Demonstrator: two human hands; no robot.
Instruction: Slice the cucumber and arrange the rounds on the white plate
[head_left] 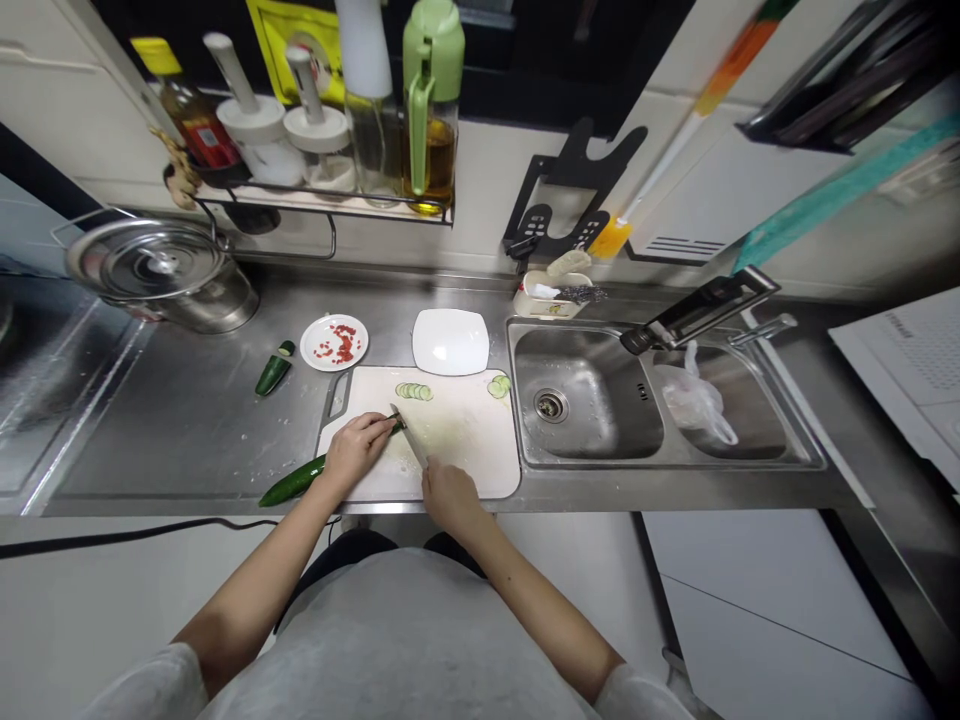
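Note:
My right hand [450, 495] grips the handle of a kitchen knife [411, 437], its blade slanting up and left over the white cutting board [472, 440]. At the blade's tip, my left hand [360, 452] is closed on a small dark green piece of cucumber [397, 423], mostly hidden by the fingers. A row of overlapping cucumber slices [414, 391] lies above the hands, and a small pile of slices [499, 386] sits at the board's upper right corner. Beside my left wrist, a long cucumber [292, 482] rests partly off the board's left edge.
Behind the board stand an empty white square plate [450, 341] and a round plate [334, 358] with chopped red bits. Cucumber pieces [273, 374] lie left. A steel pot [169, 275] is far left; the double sink [585, 395] is right. Bottles [431, 120] stand on a rack above.

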